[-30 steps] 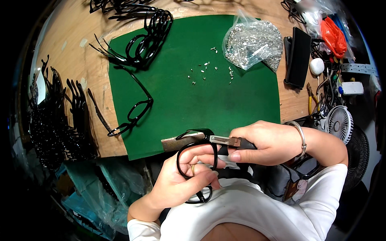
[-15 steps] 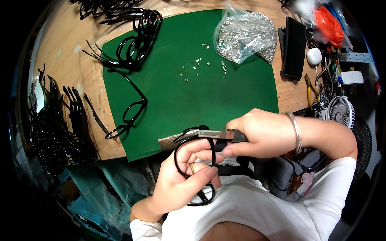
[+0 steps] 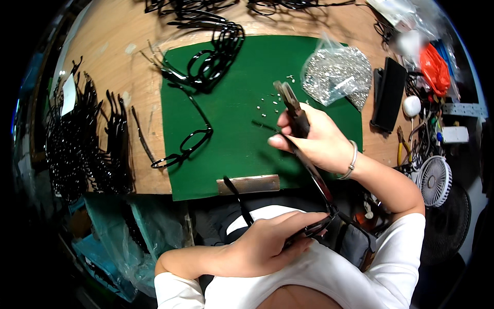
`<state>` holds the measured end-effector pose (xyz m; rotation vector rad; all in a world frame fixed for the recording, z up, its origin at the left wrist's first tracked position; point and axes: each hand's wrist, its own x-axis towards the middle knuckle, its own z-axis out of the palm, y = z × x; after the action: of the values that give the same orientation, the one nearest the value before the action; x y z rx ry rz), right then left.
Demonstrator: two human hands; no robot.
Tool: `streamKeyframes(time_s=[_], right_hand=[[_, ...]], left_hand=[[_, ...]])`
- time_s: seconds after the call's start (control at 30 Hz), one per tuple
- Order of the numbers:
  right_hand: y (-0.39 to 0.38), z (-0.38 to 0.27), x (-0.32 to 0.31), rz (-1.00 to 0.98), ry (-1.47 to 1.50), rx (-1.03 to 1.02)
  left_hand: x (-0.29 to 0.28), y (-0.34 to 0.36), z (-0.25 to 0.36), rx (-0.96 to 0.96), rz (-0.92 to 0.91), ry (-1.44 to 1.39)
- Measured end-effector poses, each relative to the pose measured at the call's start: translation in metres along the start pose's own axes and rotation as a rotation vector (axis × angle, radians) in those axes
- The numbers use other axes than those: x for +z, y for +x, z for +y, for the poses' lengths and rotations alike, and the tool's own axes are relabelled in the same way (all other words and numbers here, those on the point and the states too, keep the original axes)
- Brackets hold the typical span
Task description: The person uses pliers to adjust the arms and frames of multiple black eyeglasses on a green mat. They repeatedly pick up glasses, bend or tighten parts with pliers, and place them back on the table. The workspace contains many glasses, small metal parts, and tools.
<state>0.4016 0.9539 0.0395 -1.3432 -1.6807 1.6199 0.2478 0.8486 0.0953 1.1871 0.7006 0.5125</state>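
Right hand (image 3: 321, 141) clenches pliers (image 3: 292, 105) above the green mat (image 3: 231, 149); left hand (image 3: 267, 247) grasps a black eyeglass frame (image 3: 314, 229) near the lap. Risk: pliers slipping could scratch the frame (tiny screws (image 3: 267, 103) lie loose, easily scattered).

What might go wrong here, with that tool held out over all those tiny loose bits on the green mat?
The right hand holds a tool just above the small screws scattered on the green mat; a brush could scatter them. The left hand grips the glasses frame off the table, in the lap, so a slip might drop it. The open bag of screws lies close by and could spill if bumped.
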Motion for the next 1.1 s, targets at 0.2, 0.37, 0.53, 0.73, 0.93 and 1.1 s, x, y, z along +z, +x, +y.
streamKeyframes(time_s=[0.2,0.37,0.53,0.73,0.93,1.1], right_hand=[[-0.016,0.014,-0.012,-0.126,-0.096,0.156],[-0.019,0.020,-0.005,-0.079,-0.127,0.107],[-0.018,0.015,-0.003,-0.090,-0.127,0.077],[-0.024,0.022,-0.011,-0.058,-0.142,0.080],[-0.030,0.013,-0.005,-0.089,-0.198,0.048],[-0.050,0.022,-0.010,-0.041,-0.202,0.013]], left_hand=[[-0.043,-0.019,-0.035,0.002,0.474,0.174],[-0.093,-0.021,-0.023,0.065,0.640,1.210],[-0.116,-0.020,-0.048,-0.234,0.799,1.382],[-0.125,-0.025,-0.044,-0.218,0.710,1.219],[-0.197,0.050,0.001,0.309,0.901,0.952],[-0.230,0.085,0.000,-0.271,0.600,0.743]])
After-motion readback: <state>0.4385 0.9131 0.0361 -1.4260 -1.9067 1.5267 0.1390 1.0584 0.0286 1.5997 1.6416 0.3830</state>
